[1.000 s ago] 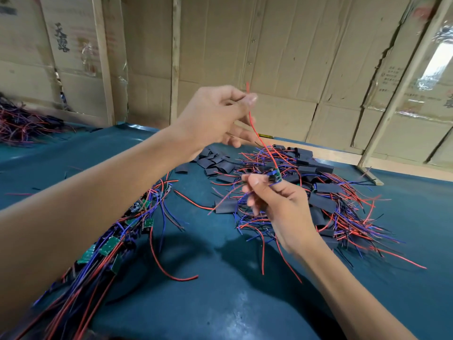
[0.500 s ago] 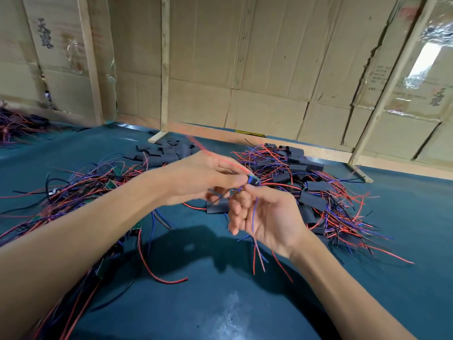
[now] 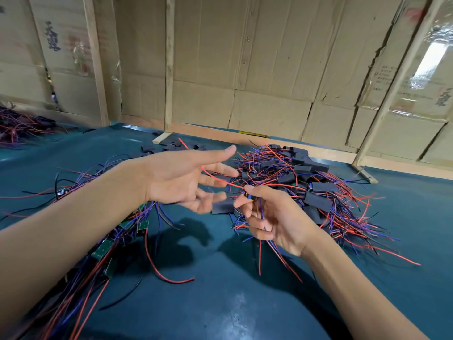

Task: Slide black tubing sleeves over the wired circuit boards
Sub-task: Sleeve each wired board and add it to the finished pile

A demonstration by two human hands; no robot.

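The right hand (image 3: pixel 274 217) pinches a small wired circuit board (image 3: pixel 249 197); the left hand (image 3: pixel 182 177) hangs open beside it. Bare teal tabletop (image 3: pixel 220 303) lies toward the near edge.

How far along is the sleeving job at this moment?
Done: a pile of sleeved boards lies on the table's right side. In hand: the right hand pinches a small wired board, its red wire crossing the open left hand; a loose black sleeve lies just below. Left: a heap of bare green boards on the left.
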